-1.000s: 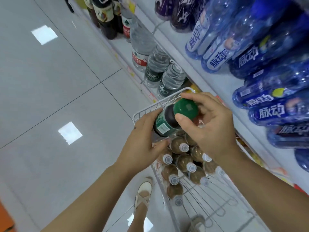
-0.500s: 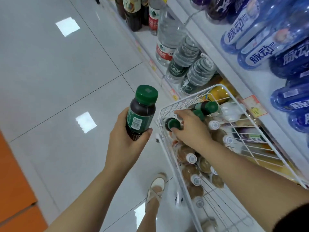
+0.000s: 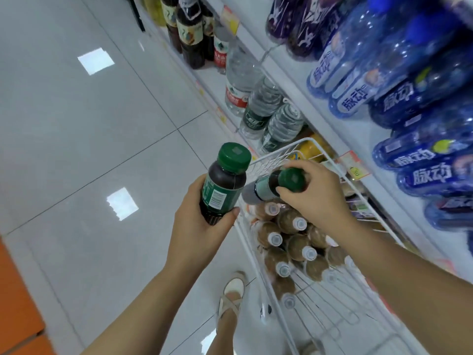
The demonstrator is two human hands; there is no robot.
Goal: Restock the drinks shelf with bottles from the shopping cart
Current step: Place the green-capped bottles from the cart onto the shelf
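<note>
A left hand (image 3: 202, 226) wraps around the lower body of an upright dark plastic bottle with a green cap and label (image 3: 225, 180), just beside the white wire shopping cart (image 3: 268, 157). The right hand (image 3: 320, 196) grips a matching green-capped bottle (image 3: 273, 187) near its cap, tilted over the cart, probably so both reach the white drinks shelf (image 3: 330, 129) together. Brown white-capped bottles (image 3: 291, 221) lie beneath. The tilted bottle's base is blurred, and its shelf slot cannot be made out.

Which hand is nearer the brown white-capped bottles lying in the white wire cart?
Right. The right hand, gripping a green-capped dark bottle, hovers above the brown bottles; the left hand, holding a second bottle, is outside the cart.
</note>
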